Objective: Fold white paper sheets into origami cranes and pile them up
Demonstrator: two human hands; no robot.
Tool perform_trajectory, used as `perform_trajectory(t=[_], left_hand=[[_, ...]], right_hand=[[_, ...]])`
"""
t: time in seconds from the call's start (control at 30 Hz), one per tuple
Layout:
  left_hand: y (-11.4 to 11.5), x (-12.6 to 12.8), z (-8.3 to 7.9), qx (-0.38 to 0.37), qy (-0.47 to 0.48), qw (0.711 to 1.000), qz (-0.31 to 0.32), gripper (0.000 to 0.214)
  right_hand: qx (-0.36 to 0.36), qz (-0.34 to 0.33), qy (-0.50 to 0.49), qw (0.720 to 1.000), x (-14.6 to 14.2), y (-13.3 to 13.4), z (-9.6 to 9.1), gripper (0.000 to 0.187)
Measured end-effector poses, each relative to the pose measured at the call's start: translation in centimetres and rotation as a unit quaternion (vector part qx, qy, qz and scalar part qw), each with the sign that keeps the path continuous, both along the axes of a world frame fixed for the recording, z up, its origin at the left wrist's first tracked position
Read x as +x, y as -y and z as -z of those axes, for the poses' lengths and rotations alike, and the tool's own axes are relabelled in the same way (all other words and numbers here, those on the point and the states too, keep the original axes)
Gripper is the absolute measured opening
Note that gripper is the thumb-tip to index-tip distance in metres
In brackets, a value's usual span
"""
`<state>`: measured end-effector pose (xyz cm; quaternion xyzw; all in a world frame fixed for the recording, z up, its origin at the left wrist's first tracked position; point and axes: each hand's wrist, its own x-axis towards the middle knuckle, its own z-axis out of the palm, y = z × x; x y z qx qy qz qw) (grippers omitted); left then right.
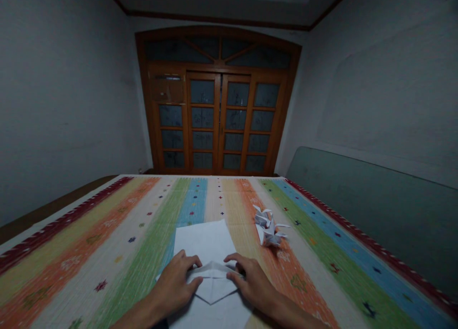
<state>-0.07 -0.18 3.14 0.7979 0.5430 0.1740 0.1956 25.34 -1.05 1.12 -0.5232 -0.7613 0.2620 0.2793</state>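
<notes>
A sheet of white paper lies flat on the striped cloth, with a pointed folded flap at its near end. My left hand and my right hand rest on either side of this flap, their fingertips at its upper fold. Just beyond my right hand, a small cluster of folded white origami figures sits on the orange stripe, not touching the sheet. The lower edge of the paper runs out of view.
A multicoloured striped cloth with small embroidered motifs covers the wide surface, with a red border along both sides. A grey-green panel stands beyond the right edge. Wooden glazed doors fill the far wall.
</notes>
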Motion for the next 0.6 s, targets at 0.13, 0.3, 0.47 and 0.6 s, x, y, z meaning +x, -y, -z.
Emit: perform_trajectory(t=[0.13,0.3,0.47,0.6], left_hand=[[0.1,-0.3,0.2,0.065,0.007,0.997,0.029,0.035],[0.2,-0.5,0.9,0.178,0.048,0.967,0.174,0.038],[0.9,-0.1,0.6,0.207,0.021,0.935,0.289,0.034],[1.6,-0.2,-0.5,0.178,0.013,0.939,0.293,0.031]], right_hand=[[0.068,-0.029,0.057,0.996,0.1,0.3,0.7,0.022],[0.155,-0.047,0.073,0.984,0.2,0.3,1.3,0.017],[0.193,-0.079,0.056,0.976,0.3,-0.1,1.7,0.021],[0.186,-0.122,0.051,0.974,0.4,-0.2,2.2,0.025]])
